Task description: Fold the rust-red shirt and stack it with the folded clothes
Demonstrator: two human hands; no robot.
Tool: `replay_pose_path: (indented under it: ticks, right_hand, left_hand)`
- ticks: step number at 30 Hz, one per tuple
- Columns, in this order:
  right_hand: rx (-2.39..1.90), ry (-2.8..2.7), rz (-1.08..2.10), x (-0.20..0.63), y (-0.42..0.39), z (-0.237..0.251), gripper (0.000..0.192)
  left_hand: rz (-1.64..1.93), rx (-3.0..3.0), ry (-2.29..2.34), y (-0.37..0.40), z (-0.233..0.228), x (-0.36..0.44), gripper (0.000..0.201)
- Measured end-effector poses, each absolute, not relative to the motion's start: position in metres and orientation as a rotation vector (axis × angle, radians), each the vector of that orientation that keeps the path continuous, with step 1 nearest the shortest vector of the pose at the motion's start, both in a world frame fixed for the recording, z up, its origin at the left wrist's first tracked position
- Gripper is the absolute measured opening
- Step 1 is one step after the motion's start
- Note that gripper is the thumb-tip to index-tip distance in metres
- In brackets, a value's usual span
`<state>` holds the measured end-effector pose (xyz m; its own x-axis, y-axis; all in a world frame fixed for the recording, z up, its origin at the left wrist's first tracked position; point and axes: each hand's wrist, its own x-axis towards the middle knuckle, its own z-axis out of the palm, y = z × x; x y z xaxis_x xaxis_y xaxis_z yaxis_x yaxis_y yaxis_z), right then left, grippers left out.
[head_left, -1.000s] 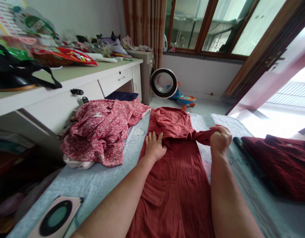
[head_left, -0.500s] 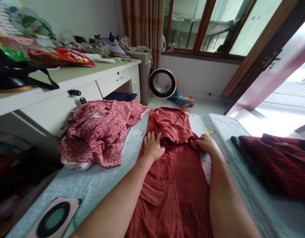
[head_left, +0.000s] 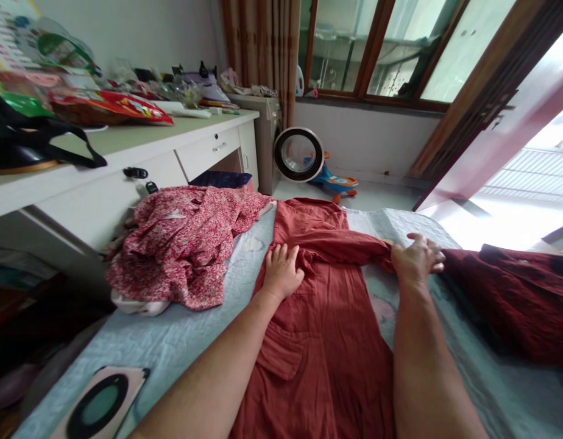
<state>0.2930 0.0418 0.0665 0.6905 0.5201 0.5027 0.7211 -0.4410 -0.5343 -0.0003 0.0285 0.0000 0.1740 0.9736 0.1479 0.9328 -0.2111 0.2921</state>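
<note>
Both hands on a rust-red garment spread on a bed.

The left hand (head_left: pixel 282 272) lies flat, fingers spread, palm down on the rust-red garment (head_left: pixel 322 341) at frame centre. The right hand (head_left: pixel 416 259) pinches the sleeve (head_left: pixel 354 246) end, pulled out toward centre right; the grip itself is hidden behind the knuckles. Both forearms enter from the bottom edge, elbows cut off. The garment's hem runs out of frame below. A floral garment (head_left: pixel 185 241) lies crumpled at left, a dark red garment (head_left: pixel 514 305) at right, partly cut off. The pale blue sheet (head_left: pixel 172 335) shows beneath. A desk (head_left: pixel 126 164) fills the upper left.
</note>
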Motion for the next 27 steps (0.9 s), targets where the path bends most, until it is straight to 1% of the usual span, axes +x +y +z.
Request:
replay_pose_path:
  ticks: [3,6,9,11,15,17,20,23,27]
  right_hand:
    - [-2.020,-1.066,-0.331,0.287,0.046,0.067,0.039]
    - [-1.806,-1.394,-0.086,0.268,0.053,0.064,0.035]
    - [-1.614,-1.721,0.116,0.243,0.059,0.045,0.034]
    - [-1.675,-1.878,0.189,0.230,0.061,0.027,0.034]
    - [-1.998,-1.893,0.113,0.222,0.059,0.004,0.036]
    - [-2.089,-1.805,0.025,0.225,0.059,0.002,0.038]
    - [-2.182,-1.615,-0.122,0.235,0.060,0.006,0.041]
    - [-2.248,-1.423,-0.241,0.254,0.059,0.009,0.042]
    - [-2.374,-1.240,-0.254,0.284,0.055,0.007,0.045]
  left_hand:
    - [0.453,2.306,1.891,0.028,0.001,0.001,0.067]
    - [0.450,2.273,1.942,0.028,0.002,0.001,0.071]
    - [0.423,2.207,2.016,0.026,0.005,-0.001,0.073]
    - [0.413,2.144,2.078,0.025,0.008,-0.003,0.075]
    - [0.457,2.074,2.134,0.026,0.012,-0.006,0.074]
    - [0.535,2.037,2.145,0.029,0.013,-0.009,0.067]
    - [0.685,1.950,2.152,0.037,0.011,-0.018,0.050]
    - [0.774,1.951,2.057,0.046,0.008,-0.029,0.040]
    - [0.789,2.016,1.879,0.054,0.007,-0.044,0.041]
